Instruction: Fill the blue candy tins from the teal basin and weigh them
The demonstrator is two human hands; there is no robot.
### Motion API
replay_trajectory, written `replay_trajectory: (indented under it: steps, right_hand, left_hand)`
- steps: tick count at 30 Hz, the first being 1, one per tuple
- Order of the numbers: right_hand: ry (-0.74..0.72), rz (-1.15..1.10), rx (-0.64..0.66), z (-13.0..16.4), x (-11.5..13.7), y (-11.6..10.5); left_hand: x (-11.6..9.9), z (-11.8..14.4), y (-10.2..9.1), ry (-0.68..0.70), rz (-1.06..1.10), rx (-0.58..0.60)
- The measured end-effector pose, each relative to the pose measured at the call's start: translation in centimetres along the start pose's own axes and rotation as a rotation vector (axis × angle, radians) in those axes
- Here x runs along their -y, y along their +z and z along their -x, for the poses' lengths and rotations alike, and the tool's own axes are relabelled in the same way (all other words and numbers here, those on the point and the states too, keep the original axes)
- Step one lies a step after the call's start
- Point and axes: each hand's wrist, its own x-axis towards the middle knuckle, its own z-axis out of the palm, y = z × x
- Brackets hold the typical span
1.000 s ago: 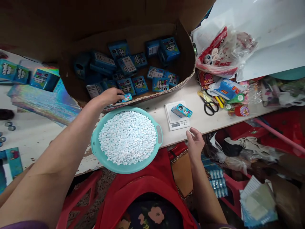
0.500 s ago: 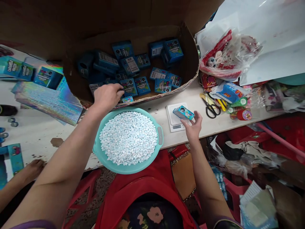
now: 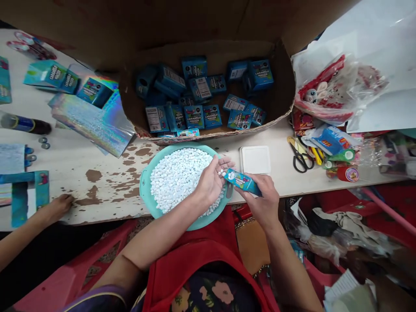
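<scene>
My right hand [image 3: 262, 195] grips a small blue candy box [image 3: 243, 181] labelled "Caramelo Macizo". The box is tilted, its open end facing left. A few white candies [image 3: 222, 172] show at that end, against the fingers of my left hand [image 3: 210, 181]. That hand is open, palm up and fingers stretched out, over the right side of a turquoise basin [image 3: 145, 190]. Pale white and bluish candies [image 3: 178, 173] fill the basin. Just behind my right hand is a white scale [image 3: 255, 159] with a bare top; its display is hidden.
Behind the basin stands a large cardboard box [image 3: 276, 115] holding several blue candy boxes [image 3: 194, 116]. Scissors [image 3: 300, 158] and wrapped items lie at right. Another person's hand [image 3: 58, 208] rests on the table's left edge, near a dark bottle [image 3: 26, 123] and shiny sheets [image 3: 94, 125].
My left hand has left the cardboard box and turned palm up over the basin. My right hand has lifted the candy box off the scale, moved left and tipped it. The view has shifted left.
</scene>
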Motion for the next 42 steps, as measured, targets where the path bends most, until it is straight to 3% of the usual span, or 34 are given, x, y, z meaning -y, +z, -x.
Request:
replay_trajectory:
  steps: [4,8,10,15,17,20,22,24,27,30,33,36,39,42]
  right_hand:
    - [-0.005,-0.005,-0.016,0.1,0.3,0.9]
    - [0.04,-0.133,-0.018,0.4,0.9,0.5]
    - [0.113,-0.271,-0.031,0.7,1.0,0.2]
    - [0.194,-0.462,-0.116,1.2,1.0,0.7]
    - [0.143,-0.493,-0.062,1.1,1.7,1.7]
    - [0.059,-0.559,0.044,0.5,3.4,3.6]
    - [0.03,-0.568,0.081,-0.5,4.3,4.4]
    - [-0.002,-0.547,0.071,-2.3,4.5,4.7]
    - [-0.073,-0.429,0.0,-6.8,4.0,4.5]
    - [-0.103,-0.247,0.026,-12.6,3.7,5.5]
    - [-0.14,-0.031,0.335,-18.1,4.8,8.4]
    - [-0.245,0.215,0.731,-21.8,6.8,12.4]
    - [-0.297,0.388,0.969,-23.9,7.9,15.6]
    - [-0.288,0.433,1.088,-24.9,7.4,17.0]
  left_hand:
    - [0.1,0.4,-0.3,-0.036,0.093,-0.05]
    - [-0.4,0.9,-1.9,-0.023,0.033,-0.038]
    - [-1.2,1.2,-3.2,0.099,-0.163,0.001]
    - [-3.6,2.9,-6.1,0.529,-1.162,0.102]
    - [-4.1,3.9,-6.3,0.579,-1.319,0.226]
    - [-4.3,5.3,-6.3,0.651,-1.274,0.394]
    - [-4.8,5.7,-7.3,0.778,-1.214,0.294]
    - [-6.0,5.7,-9.8,0.935,-1.114,0.042]
    - [-9.3,4.8,-16.2,1.08,-0.806,-0.475]
    - [-12.9,2.8,-23.7,1.21,-0.546,-0.866]
    - [-15.0,0.4,-29.5,1.174,-0.518,-1.006]
    - [-15.6,-1.6,-32.5,1.139,-0.531,-1.075]
    - [-15.1,-2.1,-33.2,1.104,-0.544,-1.126]
    - [-13.0,-0.8,-31.8,1.113,-0.621,-1.18]
